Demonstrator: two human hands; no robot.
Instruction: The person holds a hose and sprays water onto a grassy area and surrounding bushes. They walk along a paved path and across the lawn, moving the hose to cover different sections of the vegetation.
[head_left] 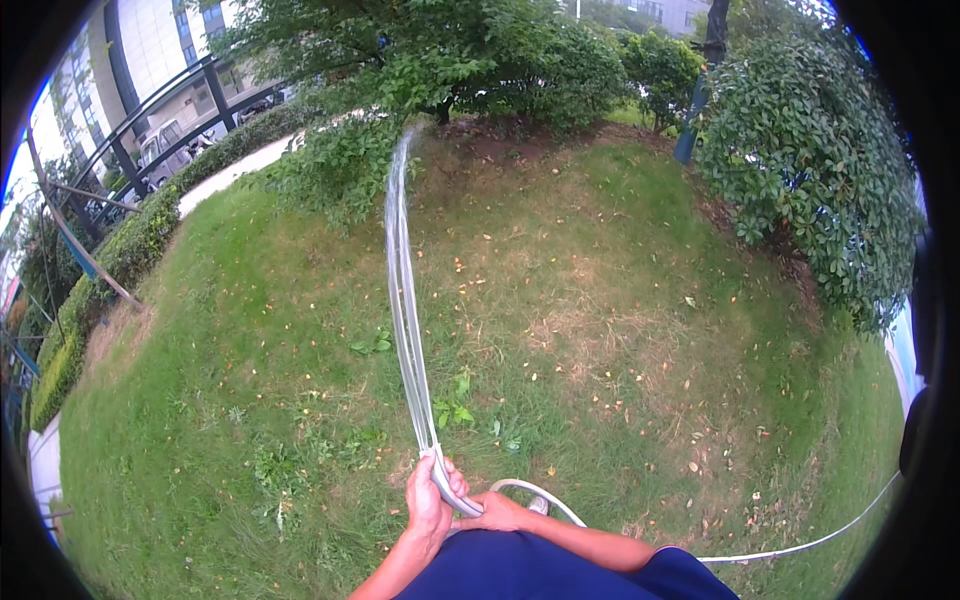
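Note:
A pale garden hose (459, 503) is held in front of my body, its open end pointing away from me. My left hand (428, 500) wraps round it near the mouth, the thumb lying along the end. Just behind, my right hand (497, 512) grips the same hose lower down. Water (404, 290) leaves the mouth in a split stream and arcs forward to the foot of the bushes. Beyond my right hand the hose loops and trails off over the grass to the right.
Grass (290, 330) with scattered dry leaves spreads ahead. A leafy tree (470, 60) stands at the far middle, and a large bush (810, 160) at the right. At the left are a slanting pole (85, 250), a low hedge (140, 235) and a dark fence (165, 115).

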